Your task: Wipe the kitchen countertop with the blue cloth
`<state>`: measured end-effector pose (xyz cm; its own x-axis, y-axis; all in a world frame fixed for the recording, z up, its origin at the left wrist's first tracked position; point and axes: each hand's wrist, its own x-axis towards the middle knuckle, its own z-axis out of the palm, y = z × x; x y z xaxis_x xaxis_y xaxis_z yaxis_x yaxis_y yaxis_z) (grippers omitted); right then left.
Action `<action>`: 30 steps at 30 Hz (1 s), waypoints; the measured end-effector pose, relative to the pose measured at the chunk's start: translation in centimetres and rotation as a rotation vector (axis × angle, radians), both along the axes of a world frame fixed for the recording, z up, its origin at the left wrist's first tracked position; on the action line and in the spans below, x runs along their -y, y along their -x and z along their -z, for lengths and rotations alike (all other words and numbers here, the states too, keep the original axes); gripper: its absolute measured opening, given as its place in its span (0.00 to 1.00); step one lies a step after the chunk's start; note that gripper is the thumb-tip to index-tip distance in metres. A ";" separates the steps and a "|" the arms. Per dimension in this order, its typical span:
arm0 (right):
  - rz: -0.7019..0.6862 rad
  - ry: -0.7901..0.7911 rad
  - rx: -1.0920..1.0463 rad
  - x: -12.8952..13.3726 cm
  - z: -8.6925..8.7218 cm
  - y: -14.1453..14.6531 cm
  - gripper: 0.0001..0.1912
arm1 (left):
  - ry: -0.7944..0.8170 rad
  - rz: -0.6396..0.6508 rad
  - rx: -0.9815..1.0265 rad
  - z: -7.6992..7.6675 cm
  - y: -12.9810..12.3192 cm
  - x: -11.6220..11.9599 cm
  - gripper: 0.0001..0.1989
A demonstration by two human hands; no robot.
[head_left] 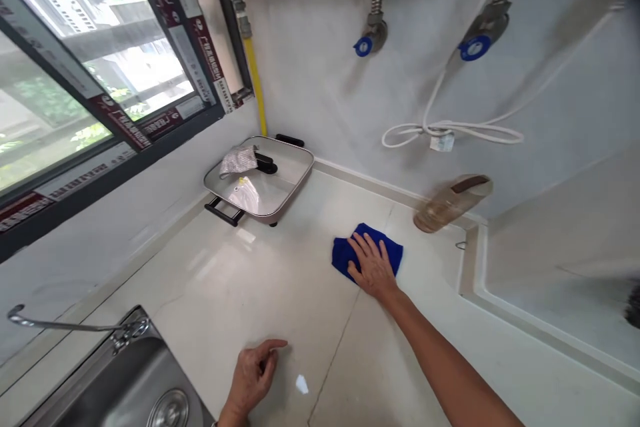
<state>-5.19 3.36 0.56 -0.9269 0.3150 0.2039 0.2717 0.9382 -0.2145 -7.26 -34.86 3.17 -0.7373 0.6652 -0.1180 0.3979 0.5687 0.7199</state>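
Note:
My right hand (pixel 373 265) presses flat on a crumpled blue cloth (pixel 367 253), fingers spread on top of it, on the pale stone countertop (pixel 235 293). My left hand (pixel 254 373) hovers or rests near the counter's near side, fingers loosely curled around nothing. It is closest to a steel sink (pixel 120 383). Beyond the cloth, a tan plastic bottle (pixel 453 203) lies on its side against the wall.
A square electric skillet (pixel 260 177) with a glass lid and black handles stands by the window, a crumpled silver bag (pixel 239 161) on its lid. A faucet (pixel 75 325) arches over the sink. Blue-handled valves (pixel 475 47) and a white cord (pixel 450 133) are on the wall.

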 end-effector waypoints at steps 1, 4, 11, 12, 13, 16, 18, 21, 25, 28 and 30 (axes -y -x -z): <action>0.030 -0.013 -0.001 -0.1 0.3 -0.1 0.31 | 0.000 0.000 -0.011 -0.1 -0.1 0.0 0.20; 0.153 -0.041 -0.017 0.6 1.0 -1.2 0.31 | -0.011 -0.003 -0.027 -0.2 -0.2 0.0 0.20; 0.248 -0.093 -0.049 4.3 1.9 -7.4 0.33 | -0.043 -0.019 -0.061 -0.4 -0.5 -0.1 0.19; 0.251 -0.103 -0.049 4.9 2.1 -8.4 0.33 | -0.041 -0.021 -0.069 -0.3 -0.5 -0.1 0.19; 0.253 -0.110 -0.052 5.6 2.2 -9.5 0.34 | -0.038 -0.022 -0.079 -0.3 -0.5 -0.1 0.19; 0.253 -0.121 -0.075 7.7 2.4 -12.2 0.35 | -0.009 -0.047 -0.123 -0.1 -0.5 -0.2 0.19; 0.245 -0.116 -0.101 9.0 2.3 -13.5 0.35 | 0.007 -0.065 -0.147 -0.1 -0.7 -0.9 0.19; 0.187 -0.062 -0.128 10.1 1.9 -15.1 0.33 | -0.052 0.019 -0.177 -0.4 -2.0 -3.2 0.18; 0.145 0.215 -0.248 10.0 2.2 -19.0 0.29 | -0.268 0.337 -0.304 -1.5 -5.6 -8.9 0.19; 0.292 0.456 -0.422 9.6 3.6 -24.1 0.25 | -0.392 0.482 -0.351 -2.0 -8.6 -13.9 0.19; 0.367 0.559 -0.467 9.4 4.6 -27.8 0.22 | -0.431 0.510 -0.347 -1.5 -10.2 -17.0 0.20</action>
